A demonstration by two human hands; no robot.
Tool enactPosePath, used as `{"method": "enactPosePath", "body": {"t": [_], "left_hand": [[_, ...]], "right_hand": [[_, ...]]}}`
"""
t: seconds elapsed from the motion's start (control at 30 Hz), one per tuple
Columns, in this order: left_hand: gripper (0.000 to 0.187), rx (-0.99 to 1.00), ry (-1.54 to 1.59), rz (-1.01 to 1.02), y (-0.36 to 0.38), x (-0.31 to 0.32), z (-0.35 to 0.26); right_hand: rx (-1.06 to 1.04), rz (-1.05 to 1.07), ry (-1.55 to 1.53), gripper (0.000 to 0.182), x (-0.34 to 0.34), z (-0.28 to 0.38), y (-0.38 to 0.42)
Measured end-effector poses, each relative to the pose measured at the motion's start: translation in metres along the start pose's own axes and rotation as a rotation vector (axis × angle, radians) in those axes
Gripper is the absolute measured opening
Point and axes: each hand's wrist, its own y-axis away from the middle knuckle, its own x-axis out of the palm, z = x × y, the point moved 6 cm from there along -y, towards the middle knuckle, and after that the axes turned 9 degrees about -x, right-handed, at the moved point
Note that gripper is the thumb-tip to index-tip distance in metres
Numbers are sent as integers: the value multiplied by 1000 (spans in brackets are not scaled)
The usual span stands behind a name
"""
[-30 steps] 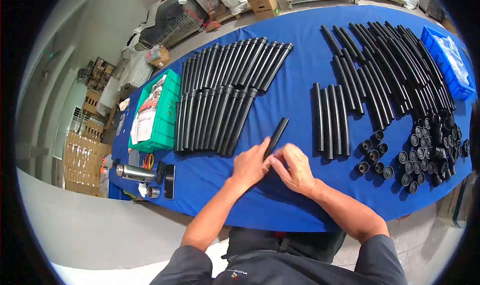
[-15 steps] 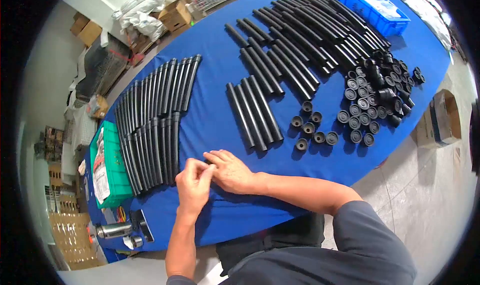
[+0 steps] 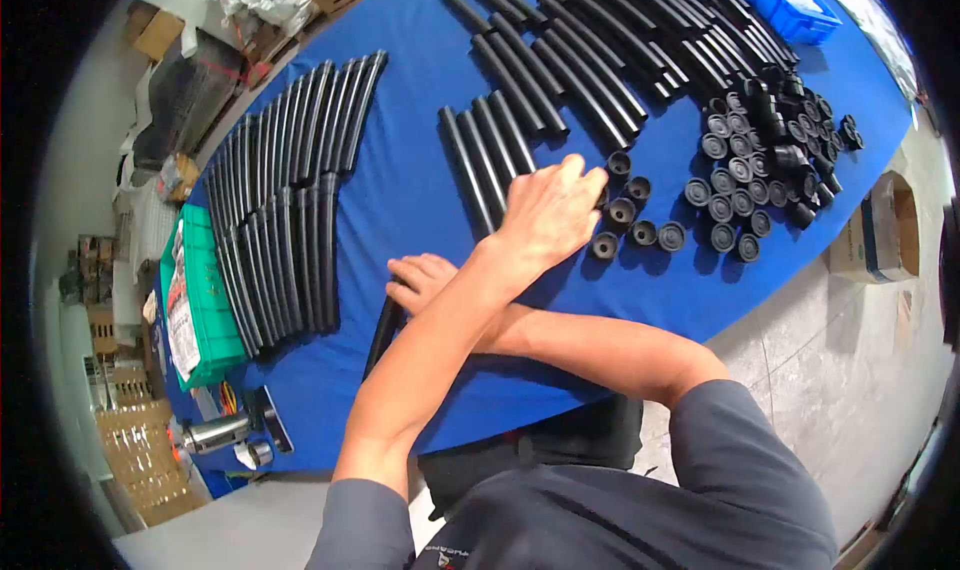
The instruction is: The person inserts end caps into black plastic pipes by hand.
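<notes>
My left hand (image 3: 555, 210) reaches across over my right forearm, its fingers curled at a small black round cap (image 3: 602, 198) mostly hidden behind them. Several more black cup-shaped caps (image 3: 621, 211) stand just to its right. Lower down, my right hand (image 3: 428, 278) is closed round the upper end of a black tube (image 3: 384, 332), which slants down behind my left forearm. My left hand partly covers a group of black tubes (image 3: 466, 175) lying side by side on the blue cloth.
At the left lie two rows of capped black tubes (image 3: 285, 235) beside a green crate (image 3: 212, 305). Many bare tubes (image 3: 590, 60) and a heap of black caps (image 3: 740, 170) fill the far right, near a blue crate (image 3: 790, 10). A metal flask (image 3: 218, 432) lies at lower left.
My left hand has left my right hand and moved up and right to the caps, crossing over my right arm. The tube in my right hand now shows. The view has shifted.
</notes>
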Motion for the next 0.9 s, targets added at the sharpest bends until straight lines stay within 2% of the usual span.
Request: {"method": "enactPosePath", "body": {"t": [0.1, 0.17, 0.23, 0.27, 0.3, 0.33, 0.4, 0.43, 0.47, 0.53, 0.63, 0.73, 0.83, 0.9], "left_hand": [[28, -20, 13, -73, -1, -6, 0], [29, -88, 56, -154, 13, -37, 2], [32, -148, 164, -348, 41, -74, 14], [30, -177, 216, -449, 60, -93, 23], [29, -200, 267, -555, 83, -112, 32], [31, -327, 339, -569, 108, -122, 47], [29, -520, 539, -614, 166, -132, 73], [25, -593, 611, -603, 193, -130, 82], [26, -692, 697, -584, 218, -121, 89], [30, -845, 952, -592, 258, -91, 101], [29, -1000, 1077, -548, 279, -64, 106], [39, -1027, 1187, -492, 278, -47, 107], [44, -1032, 1278, -486, 270, -39, 106], [45, -1025, 1278, -476, 270, -39, 106]], "right_hand": [[1, 7, 19, 57, 3, -1, 2], [-29, -48, 35, 59, 4, -4, 3], [-74, -169, 114, 55, -11, 2, 1], [131, -261, -475, 51, -18, -1, -6], [262, -268, -699, 49, -19, -7, -9], [358, -239, -773, 47, -18, -11, -10], [297, -157, -540, 44, -21, -10, -15], [126, -152, -104, 43, -26, -5, -12], [112, -202, -202, 55, -42, 6, -20], [28, -154, -279, 61, -46, 17, -24], [-103, -63, -359, 67, -43, 31, -26], [-128, 48, -442, 70, -34, 32, -23], [-108, -33, -489, 65, -42, 35, -28], [-107, -6, -464, 60, -37, 33, -24]]}}
